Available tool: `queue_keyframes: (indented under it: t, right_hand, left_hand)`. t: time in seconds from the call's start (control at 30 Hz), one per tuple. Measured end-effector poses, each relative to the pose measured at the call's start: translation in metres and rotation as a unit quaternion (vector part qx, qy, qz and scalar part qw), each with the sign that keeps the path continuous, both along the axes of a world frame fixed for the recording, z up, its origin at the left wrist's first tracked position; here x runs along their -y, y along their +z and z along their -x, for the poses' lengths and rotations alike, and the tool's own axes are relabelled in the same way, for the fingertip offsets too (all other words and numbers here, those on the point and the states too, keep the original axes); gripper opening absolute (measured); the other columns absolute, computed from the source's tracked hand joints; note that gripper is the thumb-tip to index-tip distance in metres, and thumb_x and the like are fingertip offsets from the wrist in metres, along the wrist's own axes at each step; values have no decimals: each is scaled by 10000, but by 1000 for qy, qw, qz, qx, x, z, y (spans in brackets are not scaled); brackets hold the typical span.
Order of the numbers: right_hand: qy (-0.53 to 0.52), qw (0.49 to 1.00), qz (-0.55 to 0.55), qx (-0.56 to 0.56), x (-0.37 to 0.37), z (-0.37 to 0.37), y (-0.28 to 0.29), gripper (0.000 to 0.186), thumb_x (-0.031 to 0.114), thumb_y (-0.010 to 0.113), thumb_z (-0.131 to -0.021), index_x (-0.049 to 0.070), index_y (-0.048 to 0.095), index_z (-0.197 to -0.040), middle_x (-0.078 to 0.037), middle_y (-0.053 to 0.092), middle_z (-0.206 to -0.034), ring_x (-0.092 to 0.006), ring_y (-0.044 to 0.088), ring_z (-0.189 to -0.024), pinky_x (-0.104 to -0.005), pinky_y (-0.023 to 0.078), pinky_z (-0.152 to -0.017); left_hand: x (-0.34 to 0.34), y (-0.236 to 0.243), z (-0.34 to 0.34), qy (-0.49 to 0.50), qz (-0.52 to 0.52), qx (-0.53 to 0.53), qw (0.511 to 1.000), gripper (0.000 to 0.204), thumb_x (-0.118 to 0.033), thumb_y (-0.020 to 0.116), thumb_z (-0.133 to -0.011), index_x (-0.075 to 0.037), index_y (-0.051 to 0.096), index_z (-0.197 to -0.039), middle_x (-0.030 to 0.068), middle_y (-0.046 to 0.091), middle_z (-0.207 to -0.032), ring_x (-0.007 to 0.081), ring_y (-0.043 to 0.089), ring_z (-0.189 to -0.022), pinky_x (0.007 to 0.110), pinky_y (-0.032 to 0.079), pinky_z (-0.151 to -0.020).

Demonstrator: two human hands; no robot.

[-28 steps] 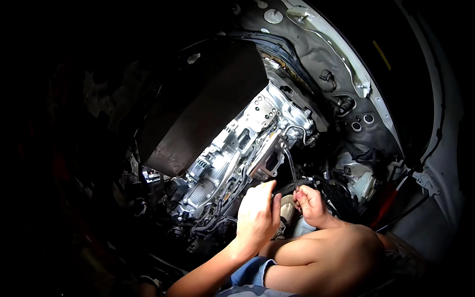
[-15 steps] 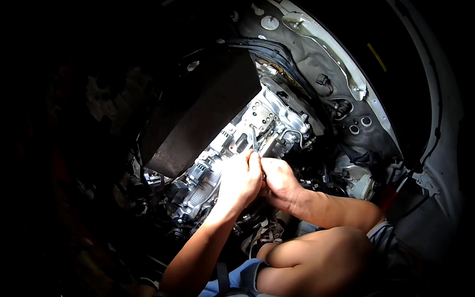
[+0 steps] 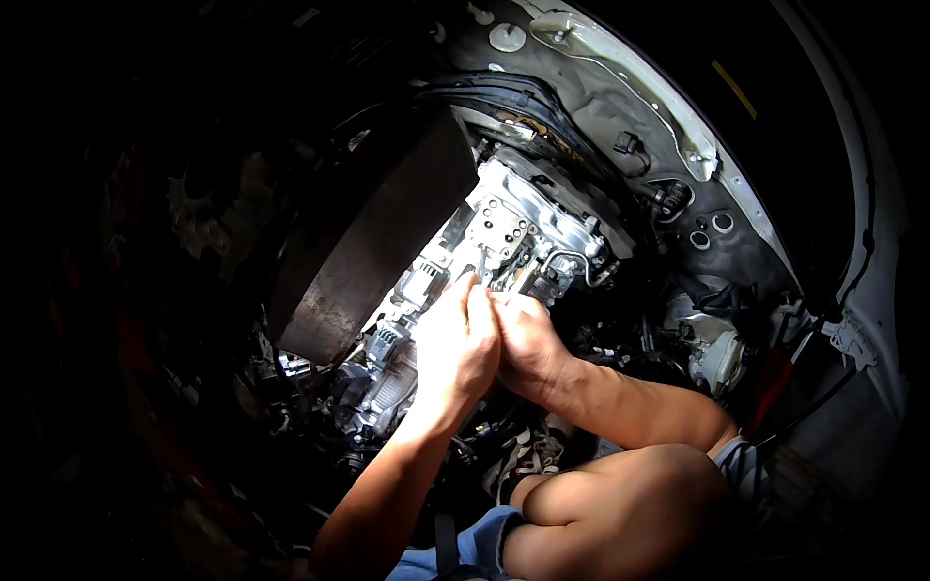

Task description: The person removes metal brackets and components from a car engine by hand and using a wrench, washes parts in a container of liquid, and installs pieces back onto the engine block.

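Head view: left hand [image 3: 455, 339] and right hand [image 3: 523, 344] pressed together at silver engine casting [image 3: 518, 228], fingers closed, perhaps pinching small fastener; steady turning needed.

Left hand [image 3: 455, 344] and right hand [image 3: 528, 344] pressed together, fingers curled, forearms raised

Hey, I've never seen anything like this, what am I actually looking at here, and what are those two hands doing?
This is one view from a camera worn on a person's head, looking down; its wide lens bends the edges. The two bare arms from below are the wearer's own. The left hand and right hand are pressed together against a silver metal engine assembly inside a dark vehicle bay. A big dark rusty block sits to its left, and white body panel curves above. Whether the fingers hold anything is hidden.
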State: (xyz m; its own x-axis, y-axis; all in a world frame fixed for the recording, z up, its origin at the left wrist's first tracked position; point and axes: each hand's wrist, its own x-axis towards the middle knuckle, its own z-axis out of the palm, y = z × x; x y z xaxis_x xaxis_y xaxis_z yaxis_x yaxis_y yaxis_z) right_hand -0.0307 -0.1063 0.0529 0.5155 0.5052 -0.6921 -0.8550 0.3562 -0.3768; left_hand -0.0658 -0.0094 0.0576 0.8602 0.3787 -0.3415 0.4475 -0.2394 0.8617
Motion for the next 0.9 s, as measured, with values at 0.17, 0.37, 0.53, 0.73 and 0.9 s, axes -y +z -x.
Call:
queue_keyframes:
  t: [0.17, 0.37, 0.53, 0.73, 0.9]
  right_hand:
    - [95, 990, 95, 40, -20, 16, 0, 235, 139, 505, -1022, -46, 648, -993, -90, 667, -867, -137, 655, -699, -259, 564, -635]
    - [138, 980, 133, 49, -8, 6, 0, 229, 134, 515, -1011, -49, 649, -981, -116, 682, -881, -174, 698, -721, -279, 601, -640]
    - [397, 848, 243, 252, 12, -34, 26, 188, 99, 551, -969, -40, 675, -958, -127, 703, -828, -181, 695, -653, -270, 569, -576]
    - [393, 219, 328, 831, 30, -141, -7, 473, 127, 658, -798, 58, 582, -1260, -152, 535, -1346, -283, 453, -1304, -447, 325, -1122]
    - [522, 82, 185, 829, 10, -179, -33, 649, 175, 755, -713, 13, 523, -1297, -115, 570, -1265, -249, 499, -1239, -430, 286, -1158]
  left_hand:
    - [-29, -30, 44, 25, 61, 24, 998, 308, -106, 479, -1019, 30, 584, -1275, 61, 657, -930, 71, 599, -772, 201, 505, -713]
    - [-25, -51, 43, 38, 188, 23, 981, 329, -91, 469, -1024, 24, 550, -1321, 56, 665, -950, 84, 614, -823, 202, 508, -766]
    - [-18, -32, 41, 10, 40, 30, 999, 291, -80, 563, -954, 55, 622, -1205, 206, 710, -1020, 248, 705, -925, 312, 537, -831]
    - [-18, -36, 34, 28, -1, 5, 1000, 281, -15, 561, -932, 53, 631, -1195, 126, 742, -894, 158, 698, -844, 264, 514, -805]
    - [-21, -31, 18, 1, -19, -60, 998, 252, -81, 530, -939, 34, 660, -1122, 136, 706, -850, 222, 681, -793, 317, 519, -767]
